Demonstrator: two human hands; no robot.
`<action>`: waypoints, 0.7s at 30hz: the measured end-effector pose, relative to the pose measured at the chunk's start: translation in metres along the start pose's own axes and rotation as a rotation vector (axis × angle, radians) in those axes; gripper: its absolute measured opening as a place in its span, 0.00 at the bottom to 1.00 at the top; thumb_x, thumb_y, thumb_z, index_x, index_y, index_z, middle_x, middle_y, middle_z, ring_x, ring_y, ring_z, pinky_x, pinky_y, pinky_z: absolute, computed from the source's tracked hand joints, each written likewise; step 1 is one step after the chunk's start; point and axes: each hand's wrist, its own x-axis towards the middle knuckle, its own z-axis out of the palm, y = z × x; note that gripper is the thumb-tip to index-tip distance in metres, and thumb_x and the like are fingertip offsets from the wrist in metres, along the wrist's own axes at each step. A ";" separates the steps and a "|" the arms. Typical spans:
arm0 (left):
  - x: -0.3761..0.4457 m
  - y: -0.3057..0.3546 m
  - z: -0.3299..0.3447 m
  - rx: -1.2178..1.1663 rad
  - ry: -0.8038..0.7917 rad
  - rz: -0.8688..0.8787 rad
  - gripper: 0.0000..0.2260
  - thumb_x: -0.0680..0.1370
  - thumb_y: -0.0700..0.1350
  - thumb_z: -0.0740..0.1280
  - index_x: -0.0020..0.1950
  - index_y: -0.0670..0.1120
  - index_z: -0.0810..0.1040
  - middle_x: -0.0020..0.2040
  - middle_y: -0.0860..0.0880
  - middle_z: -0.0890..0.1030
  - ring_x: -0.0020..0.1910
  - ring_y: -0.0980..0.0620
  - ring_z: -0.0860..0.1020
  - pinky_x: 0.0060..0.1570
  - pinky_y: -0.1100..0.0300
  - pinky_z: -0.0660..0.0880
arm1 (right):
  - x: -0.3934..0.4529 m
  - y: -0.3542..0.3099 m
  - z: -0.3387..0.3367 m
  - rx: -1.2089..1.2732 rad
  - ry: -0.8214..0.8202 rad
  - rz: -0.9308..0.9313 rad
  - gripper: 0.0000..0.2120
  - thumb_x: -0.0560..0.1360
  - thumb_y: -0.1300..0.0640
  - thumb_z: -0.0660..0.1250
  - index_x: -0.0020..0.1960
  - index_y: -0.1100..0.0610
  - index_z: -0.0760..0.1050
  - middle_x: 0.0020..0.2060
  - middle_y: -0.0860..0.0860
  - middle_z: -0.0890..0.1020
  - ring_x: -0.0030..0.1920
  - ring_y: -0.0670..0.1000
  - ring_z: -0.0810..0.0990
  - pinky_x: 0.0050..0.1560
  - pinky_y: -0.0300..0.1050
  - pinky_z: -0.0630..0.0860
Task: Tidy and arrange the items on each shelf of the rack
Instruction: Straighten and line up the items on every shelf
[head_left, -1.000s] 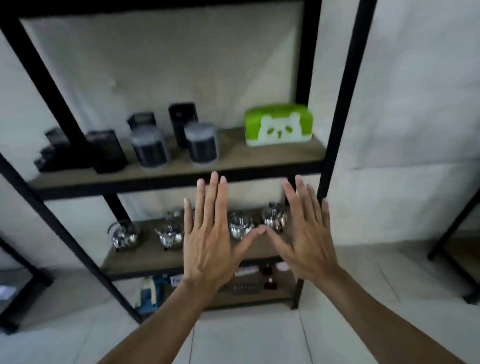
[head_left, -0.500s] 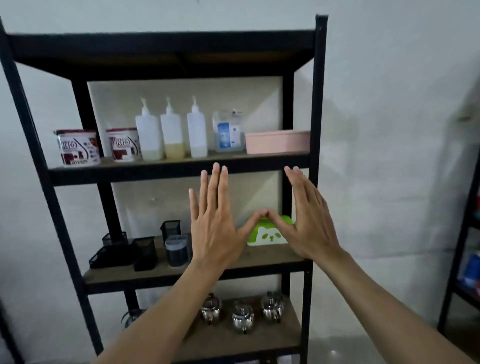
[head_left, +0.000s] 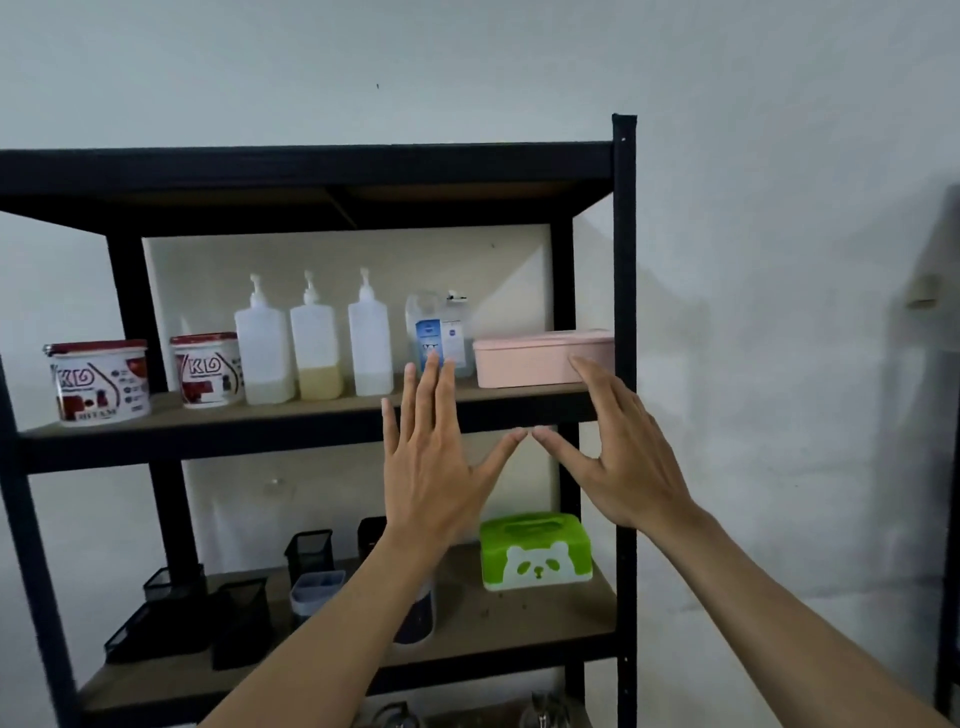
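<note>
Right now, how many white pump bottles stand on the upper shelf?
3. They stand in a row mid-shelf: left pump bottle, middle pump bottle with yellowish liquid at its base, right pump bottle. None seems hidden, though the left hand covers part of the shelf.

Rack (head_left: 623, 312) cut off at the left edge and the bottom edge; feet out of sight. Left forearm (head_left: 332, 639) covering most of a dark cylindrical container (head_left: 418, 618) on the middle shelf, top hidden, contents impossible to tell. Left hand (head_left: 431, 467) masking the lower front of the clear labelled bottle (head_left: 441, 332); label print too small to read. Black mesh holder (head_left: 371, 535) half hidden behind the wrist. Shiny metal items (head_left: 545, 712) on the lowest shelf cropped by the bottom edge, kind unclear. Dark frame (head_left: 948, 519) sliced by the right edge, blurred
</note>
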 end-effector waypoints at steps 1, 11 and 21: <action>0.008 -0.002 0.007 0.011 -0.015 -0.003 0.46 0.75 0.76 0.51 0.83 0.48 0.47 0.83 0.51 0.46 0.82 0.52 0.42 0.80 0.44 0.46 | 0.008 0.007 0.002 0.005 -0.002 -0.003 0.40 0.77 0.27 0.58 0.82 0.45 0.54 0.78 0.45 0.65 0.77 0.48 0.64 0.73 0.54 0.70; 0.096 -0.051 0.089 0.100 -0.247 -0.123 0.45 0.74 0.75 0.51 0.82 0.48 0.53 0.82 0.50 0.56 0.82 0.50 0.51 0.80 0.47 0.48 | 0.124 0.079 0.049 0.030 -0.087 -0.114 0.31 0.78 0.38 0.69 0.77 0.46 0.67 0.74 0.43 0.71 0.73 0.47 0.67 0.68 0.46 0.69; 0.151 -0.094 0.121 0.144 -0.696 -0.086 0.48 0.65 0.85 0.42 0.65 0.55 0.77 0.63 0.51 0.81 0.59 0.50 0.78 0.59 0.48 0.76 | 0.222 0.111 0.083 -0.160 -0.476 -0.101 0.39 0.71 0.34 0.74 0.77 0.41 0.67 0.76 0.44 0.70 0.75 0.52 0.68 0.73 0.56 0.67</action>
